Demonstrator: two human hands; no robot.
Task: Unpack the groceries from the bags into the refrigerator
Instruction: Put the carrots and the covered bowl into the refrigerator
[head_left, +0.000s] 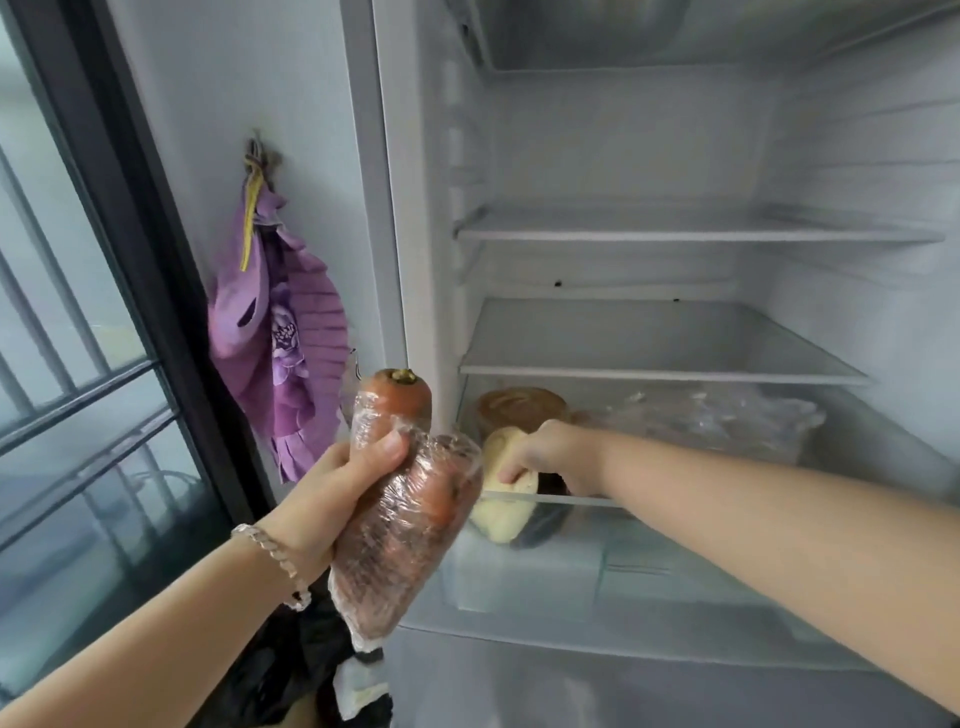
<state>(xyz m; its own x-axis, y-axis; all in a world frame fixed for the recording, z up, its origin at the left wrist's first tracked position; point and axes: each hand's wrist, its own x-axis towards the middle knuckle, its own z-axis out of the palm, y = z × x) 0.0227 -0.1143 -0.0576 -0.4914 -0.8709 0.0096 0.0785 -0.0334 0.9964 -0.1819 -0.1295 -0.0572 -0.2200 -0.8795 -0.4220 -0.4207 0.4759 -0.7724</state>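
Left hand (332, 488), low centre, fingers wrapped tight round the film-wrapped carrots (405, 525), one stub poking up above the thumb. Right hand (550, 457) is inside the refrigerator (395, 208), curled over a pale vegetable (506, 514) at the lower shelf (587, 501), just right of the carrots.

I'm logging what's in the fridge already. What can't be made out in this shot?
Head view only:
Brown container: blurred, contents unreadable.
Clear plastic bag: contents blurred.
Dark item: mostly hidden by right hand and pale vegetable.
Black bag: cut by bottom edge, behind wrapped carrots.
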